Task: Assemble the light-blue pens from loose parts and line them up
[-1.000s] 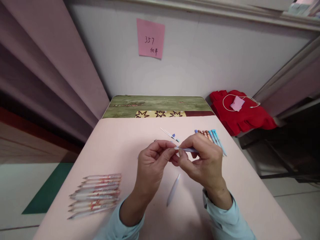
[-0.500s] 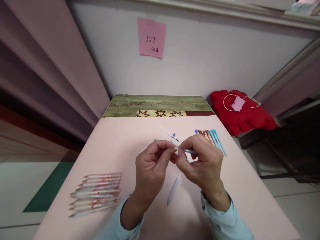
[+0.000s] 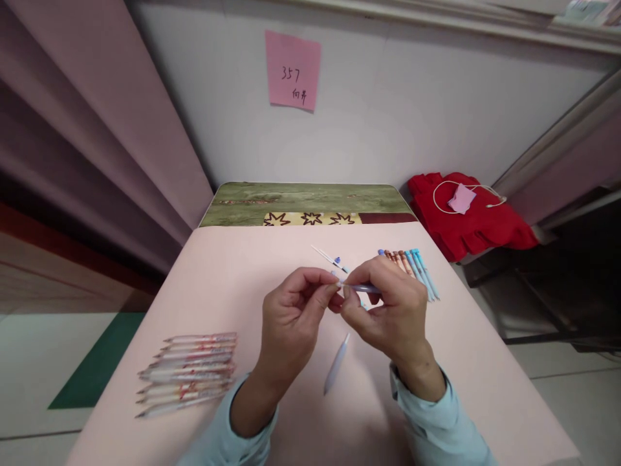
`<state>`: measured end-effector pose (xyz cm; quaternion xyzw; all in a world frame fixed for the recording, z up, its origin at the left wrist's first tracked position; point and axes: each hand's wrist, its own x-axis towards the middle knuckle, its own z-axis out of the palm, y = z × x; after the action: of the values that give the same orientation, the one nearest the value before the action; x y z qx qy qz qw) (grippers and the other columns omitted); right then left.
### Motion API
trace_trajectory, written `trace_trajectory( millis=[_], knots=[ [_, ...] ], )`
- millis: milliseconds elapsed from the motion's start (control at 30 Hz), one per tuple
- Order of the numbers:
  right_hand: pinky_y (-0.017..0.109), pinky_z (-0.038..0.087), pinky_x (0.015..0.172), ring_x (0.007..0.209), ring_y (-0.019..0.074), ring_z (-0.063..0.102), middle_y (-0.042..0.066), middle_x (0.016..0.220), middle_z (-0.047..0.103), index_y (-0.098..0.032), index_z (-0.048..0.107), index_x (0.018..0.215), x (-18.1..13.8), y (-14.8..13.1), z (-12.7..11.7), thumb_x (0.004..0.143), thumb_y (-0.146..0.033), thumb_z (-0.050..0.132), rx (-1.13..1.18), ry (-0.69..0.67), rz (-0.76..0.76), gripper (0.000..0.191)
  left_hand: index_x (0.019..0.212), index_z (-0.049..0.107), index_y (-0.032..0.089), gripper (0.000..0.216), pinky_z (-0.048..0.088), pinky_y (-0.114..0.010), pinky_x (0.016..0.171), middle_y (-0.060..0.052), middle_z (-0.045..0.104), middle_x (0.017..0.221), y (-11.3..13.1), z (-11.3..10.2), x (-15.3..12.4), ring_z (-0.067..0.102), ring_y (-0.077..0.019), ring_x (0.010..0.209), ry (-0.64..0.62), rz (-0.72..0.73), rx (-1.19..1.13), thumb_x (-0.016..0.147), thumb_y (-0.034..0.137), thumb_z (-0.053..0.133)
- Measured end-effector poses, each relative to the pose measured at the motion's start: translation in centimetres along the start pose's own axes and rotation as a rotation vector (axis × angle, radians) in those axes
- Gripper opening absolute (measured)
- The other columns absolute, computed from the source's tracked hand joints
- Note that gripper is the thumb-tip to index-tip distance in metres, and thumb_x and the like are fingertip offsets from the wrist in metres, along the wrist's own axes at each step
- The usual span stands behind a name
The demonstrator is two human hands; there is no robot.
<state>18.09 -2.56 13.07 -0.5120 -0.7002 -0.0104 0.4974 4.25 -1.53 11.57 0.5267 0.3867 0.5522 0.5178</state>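
Note:
My left hand (image 3: 290, 327) pinches a small pale piece (image 3: 339, 283) between thumb and fingertips, at the end of a pen barrel. What exactly this piece is cannot be made out. The purplish pen barrel (image 3: 363, 288) lies level in my right hand (image 3: 395, 310), gripped by thumb and index finger. Below the hands, a pale lilac pen part (image 3: 336, 366) with a white tip rests on the pink tabletop. Just beyond the fingers lie a thin white refill (image 3: 326, 255) and a small blue cap (image 3: 337, 260). Other small bits are partly hidden by my hands.
Several white-and-red patterned pens (image 3: 187, 372) lie in a row at the left of the pink-covered table (image 3: 233, 278). Several blue and brown pens (image 3: 412, 262) line up at the back right. Beyond the table's right edge is a red cloth (image 3: 480, 233) with a white cable (image 3: 439, 204).
Both hands have shifted only slightly, still joined at the pen barrel. A thin white item left of my left hand is now hidden. The view has tilted a little.

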Motion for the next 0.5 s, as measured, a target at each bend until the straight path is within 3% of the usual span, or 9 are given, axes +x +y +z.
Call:
trace_trajectory(
  millis=[133, 267, 367, 500],
  knots=[
    [0.025, 0.034, 0.052, 0.052, 0.0104, 0.042, -0.004, 0.060, 0.052, -0.021, 0.056, 0.065, 0.3, 2.0, 0.6, 0.070, -0.011, 0.058, -0.007, -0.026, 0.082, 0.011, 0.089, 0.064, 0.019, 0.005, 0.052, -0.026, 0.064, 0.001, 0.067, 0.071, -2.1, -1.5, 1.8, 0.065, -0.0143, 0.064, -0.024, -0.014, 0.161, 0.087, 0.023, 0.062],
    [0.025, 0.037, 0.059, 0.060, 0.0127, 0.052, -0.001, 0.065, 0.058, -0.020, 0.058, 0.065, -1.7, 5.5, 3.1, 0.069, -0.011, 0.058, 0.014, -0.208, 0.214, 0.009, 0.079, 0.066, 0.019, 0.010, 0.048, -0.031, 0.072, -0.004, 0.065, 0.083, -4.8, -3.6, 3.4, 0.062, -0.0176, 0.074, -0.046, 0.073, 0.773, 0.082, 0.013, 0.059],
    [0.026, 0.037, 0.060, 0.061, 0.0144, 0.054, -0.001, 0.064, 0.059, -0.020, 0.058, 0.062, -5.0, 7.5, 4.5, 0.069, -0.013, 0.058, -0.043, -0.332, 0.304, 0.009, 0.077, 0.067, 0.019, 0.014, 0.045, -0.033, 0.074, -0.006, 0.064, 0.083, -7.0, -4.3, 2.7, 0.062, -0.0218, 0.080, -0.156, 0.008, 1.099, 0.081, 0.011, 0.057],
    [0.026, 0.039, 0.062, 0.063, 0.0160, 0.057, 0.000, 0.067, 0.063, -0.020, 0.062, 0.065, -9.6, 8.4, 4.4, 0.069, -0.012, 0.060, -0.061, -0.402, 0.384, 0.009, 0.080, 0.068, 0.018, 0.016, 0.045, -0.034, 0.076, -0.008, 0.067, 0.088, -9.9, -3.8, 0.0, 0.064, -0.0238, 0.086, -0.259, -0.064, 1.136, 0.082, 0.008, 0.055]
  ],
)
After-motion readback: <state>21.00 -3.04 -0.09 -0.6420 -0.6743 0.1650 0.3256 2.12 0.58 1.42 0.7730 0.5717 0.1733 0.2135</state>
